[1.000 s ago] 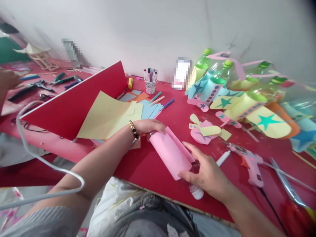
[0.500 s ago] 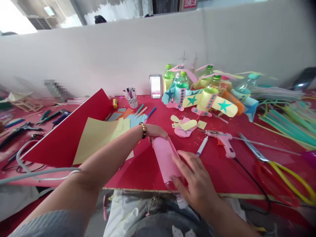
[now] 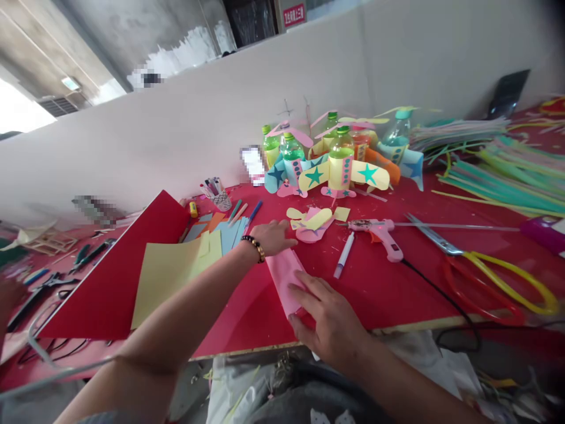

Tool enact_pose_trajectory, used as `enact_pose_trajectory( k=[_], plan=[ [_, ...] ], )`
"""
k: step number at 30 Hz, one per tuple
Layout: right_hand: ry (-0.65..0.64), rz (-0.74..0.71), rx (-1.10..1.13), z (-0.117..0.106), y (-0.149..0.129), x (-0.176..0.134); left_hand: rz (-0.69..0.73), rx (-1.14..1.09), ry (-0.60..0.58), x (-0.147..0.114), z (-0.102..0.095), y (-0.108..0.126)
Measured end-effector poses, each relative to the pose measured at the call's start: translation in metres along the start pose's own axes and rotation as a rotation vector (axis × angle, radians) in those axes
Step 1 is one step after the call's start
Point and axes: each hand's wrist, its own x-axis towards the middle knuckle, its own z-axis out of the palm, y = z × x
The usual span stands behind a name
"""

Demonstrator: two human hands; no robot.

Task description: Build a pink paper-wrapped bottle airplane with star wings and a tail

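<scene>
Pink paper and two hands at a red table. The pink paper (image 3: 281,277), lengthwise and curved, lies at lower centre of the frame over the near part of the table (image 3: 247,318); whether it encloses anything is too covered to tell.

Right hand (image 3: 324,306): partly curled, fingers laid across the paper's right side, thumb near its lower end, so that the paper appears held between them. Left hand (image 3: 273,237): open, fingers loosely extended toward upper right, nothing visible in its grasp; it lies just beyond the paper's upper end, and contact there cannot be made out.

Good handling, as judged from this posture: spread the right fingers along the length rather than pinch one spot, since thin paper would likely crease; keep the long edge straight and the curve even from end to end; support the upper end as well, lest it spring open.

Surroundings: right of the paper, a white pen (image 3: 344,254) and a pink glue gun (image 3: 388,240), whose nozzle, perhaps hot, is best kept clear of wrists and paper. Above the left hand's fingertips and to the right, yellow and pink cut pieces (image 3: 318,220); at upper right of centre, bottles with paper wings (image 3: 341,168).
</scene>
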Motion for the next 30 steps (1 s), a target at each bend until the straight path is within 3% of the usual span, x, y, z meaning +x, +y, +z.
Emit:
enact_pose_trajectory(
  k=[2,5,9,14,19,22,25,30],
  plan=[
    [0.032,0.008,0.018,0.002,-0.001,-0.001,-0.015,0.056,0.161,-0.013,0.004,0.009],
    [0.067,0.016,0.038,0.004,-0.003,-0.001,-0.017,0.083,0.297,-0.042,0.015,0.016],
    [0.088,0.031,0.07,0.004,-0.005,0.0,0.053,-0.11,0.483,-0.076,0.043,0.017],
    [0.154,0.046,0.113,0.012,-0.006,0.0,0.077,-0.328,0.393,-0.083,0.071,0.016],
    [0.21,0.05,0.183,0.034,-0.005,-0.013,0.194,-0.302,0.262,-0.071,0.061,0.01],
    [0.185,-0.015,0.238,0.036,-0.002,-0.027,0.263,-0.259,0.232,-0.07,0.057,0.002],
    [0.234,-0.081,0.241,0.017,0.011,-0.04,0.292,-0.245,0.253,-0.071,0.059,-0.005],
    [0.487,-0.021,-0.009,-0.045,0.065,-0.049,0.291,-0.235,0.261,-0.071,0.061,-0.008]
  ],
)
